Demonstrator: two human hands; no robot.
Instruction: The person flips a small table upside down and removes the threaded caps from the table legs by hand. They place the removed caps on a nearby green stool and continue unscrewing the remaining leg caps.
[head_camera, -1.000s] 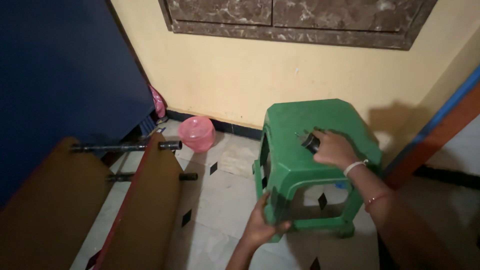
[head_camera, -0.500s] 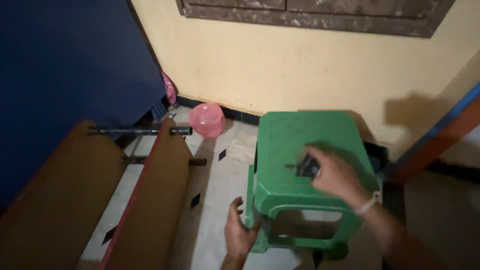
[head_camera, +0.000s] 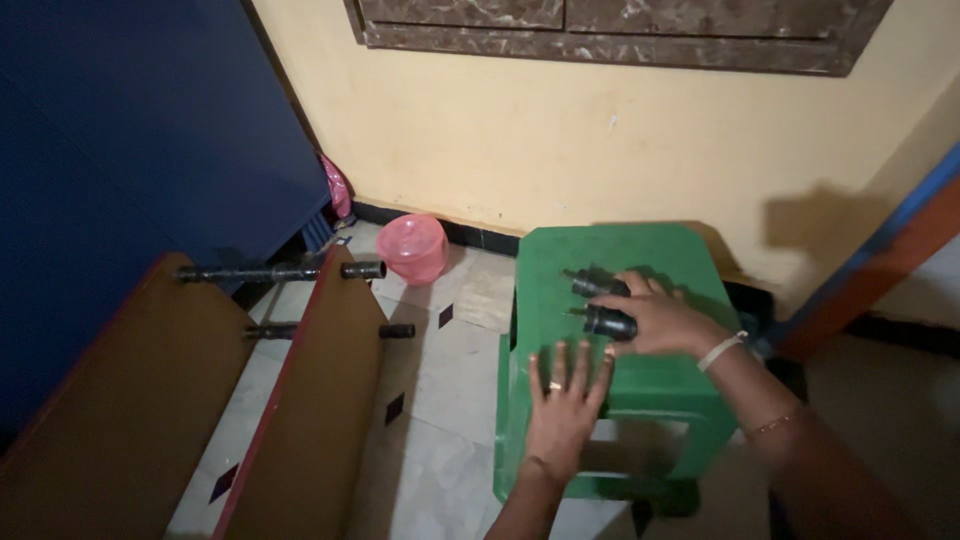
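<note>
Green plastic stool (head_camera: 640, 400) standing on the pale tiled floor (head_camera: 440, 440), close to the yellow wall (head_camera: 560, 140) behind it. Two small black cylindrical parts (head_camera: 601, 304) resting on the stool's top, one just beyond the other, each with a thin pin sticking out away from the hand. Right hand (head_camera: 662, 318) lying over the far side of the stool's top, fingers curled loosely around the nearer black part and touching the farther one; hard to tell how firm the grip is. White band (head_camera: 722, 350) circling that wrist, a thinner bracelet (head_camera: 775, 424) sitting farther up the forearm. Left hand (head_camera: 566, 405) pressing flat and open on the near edge of the stool's top, fingers spread and pointing toward the black parts, holding nothing, fingertips stopping just short of them. Pink bucket (head_camera: 414, 248) sitting on the floor beyond the stool's far corner, near the wall's dark skirting. Two brown boards (head_camera: 290, 410) leaning on edge well apart from the stool on that same side, joined by dark metal rods (head_camera: 280, 271) whose ends are poking out toward the stool. Dark blue panel (head_camera: 130, 150) rising beyond the boards. Marbled brown slab (head_camera: 610, 30) set into the wall high above the stool. Orange and blue strip (head_camera: 880, 260) slanting down on the stool's other side.
</note>
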